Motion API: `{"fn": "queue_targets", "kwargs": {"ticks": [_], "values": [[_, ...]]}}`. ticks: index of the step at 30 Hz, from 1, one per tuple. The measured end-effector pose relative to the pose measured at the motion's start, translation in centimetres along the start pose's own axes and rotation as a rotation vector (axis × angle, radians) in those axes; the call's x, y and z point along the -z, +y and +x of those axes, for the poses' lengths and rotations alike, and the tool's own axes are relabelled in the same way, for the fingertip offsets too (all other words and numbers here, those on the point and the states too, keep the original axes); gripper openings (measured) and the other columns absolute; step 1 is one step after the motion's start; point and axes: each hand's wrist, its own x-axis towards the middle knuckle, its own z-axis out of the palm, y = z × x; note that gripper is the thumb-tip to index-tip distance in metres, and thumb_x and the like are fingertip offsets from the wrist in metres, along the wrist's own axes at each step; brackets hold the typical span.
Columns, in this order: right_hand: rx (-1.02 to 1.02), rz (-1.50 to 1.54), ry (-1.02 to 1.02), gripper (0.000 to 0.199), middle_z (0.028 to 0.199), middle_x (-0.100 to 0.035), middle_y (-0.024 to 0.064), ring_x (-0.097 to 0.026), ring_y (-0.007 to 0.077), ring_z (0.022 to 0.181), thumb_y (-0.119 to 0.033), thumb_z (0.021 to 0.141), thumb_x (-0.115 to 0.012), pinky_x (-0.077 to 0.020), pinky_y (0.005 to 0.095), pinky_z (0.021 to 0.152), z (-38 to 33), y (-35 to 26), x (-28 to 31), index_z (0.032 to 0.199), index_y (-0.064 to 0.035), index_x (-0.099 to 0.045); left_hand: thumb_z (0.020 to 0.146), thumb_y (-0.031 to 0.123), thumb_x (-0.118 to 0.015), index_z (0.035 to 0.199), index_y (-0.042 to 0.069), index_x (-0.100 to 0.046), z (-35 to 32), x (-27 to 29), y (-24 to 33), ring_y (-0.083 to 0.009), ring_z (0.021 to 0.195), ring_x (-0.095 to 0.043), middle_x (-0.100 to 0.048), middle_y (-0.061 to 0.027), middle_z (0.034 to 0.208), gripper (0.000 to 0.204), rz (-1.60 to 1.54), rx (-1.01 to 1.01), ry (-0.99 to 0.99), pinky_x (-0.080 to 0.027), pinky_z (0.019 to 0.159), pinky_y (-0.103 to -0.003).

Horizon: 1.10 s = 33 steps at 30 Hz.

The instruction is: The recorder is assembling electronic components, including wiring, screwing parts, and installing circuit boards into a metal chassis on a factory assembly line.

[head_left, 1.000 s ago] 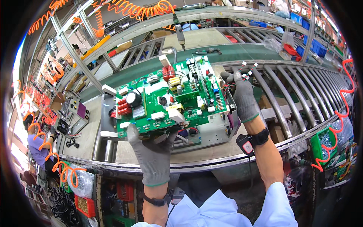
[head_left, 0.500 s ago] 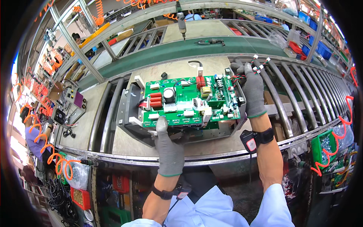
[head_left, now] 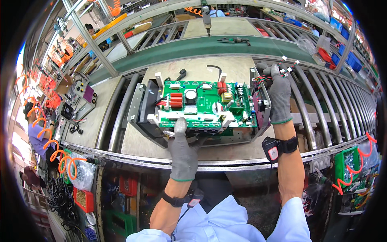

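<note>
just at the middle of the frame, 1 green circuit board (head_left: 207, 105) lies flat on 1 grey metal case (head_left: 147, 111). the left hand (head_left: 183, 151), gloved, presses its fingers on the board's near edge, closed around nothing. the right hand (head_left: 278, 97), at the board's right end, pinches a bunch of coloured wires (head_left: 287, 69). 2 grey gloves, 2 wrist straps.

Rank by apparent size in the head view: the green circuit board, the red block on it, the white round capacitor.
1. green circuit board
2. red block
3. white round capacitor, close to the red block, so unsure.
</note>
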Motion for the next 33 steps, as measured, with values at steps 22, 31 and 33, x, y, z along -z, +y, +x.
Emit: {"fn": "queue_targets", "kwargs": {"ticks": [22,31,33], "values": [[0.148,-0.687,-0.381,0.036,0.113,-0.073,0.0075,-0.068,0.0195,0.104,-0.031,0.098,-0.07,-0.0504,0.0336,0.093,-2.7,-4.1,-2.3,0.123,-0.0051,-0.07,0.08,0.06,-0.088,0.127,0.004,-0.058,3.0,-0.1,-1.2,-0.0183,0.105,-0.067,-0.063,-0.0085,0.118,0.079,0.034,0.387,0.077,-0.057,0.091,-0.044],[0.861,-1.431,-0.592,0.036,0.098,-0.072,0.0138,-0.067,0.0374,0.106,-0.029,0.085,-0.08,-0.037,0.0576,0.118,-6.9,-5.3,-5.3,0.113,-0.0078,-0.073,0.091,0.035,-0.078,0.128,-0.002,-0.064,-2.3,9.8,-2.5,-0.0236,0.106,-0.071,-0.073,-0.0148,0.114,0.054,0.878,0.12,-0.347,-0.056,0.093,-0.038],[0.825,-1.359,-0.607,0.034,0.088,-0.072,0.0132,-0.068,0.0364,0.098,-0.03,0.084,-0.081,-0.0407,0.0559,0.116,-6.7,-5.4,-5.2,0.109,-0.007,-0.074,0.094,0.029,-0.074,0.129,-0.002,-0.065,-1.1,12.6,-2.7,-0.029,0.099,-0.075,-0.076,-0.0193,0.106,0.048,1.007,-0.236,-0.054,-0.058,0.084,-0.041]]}}
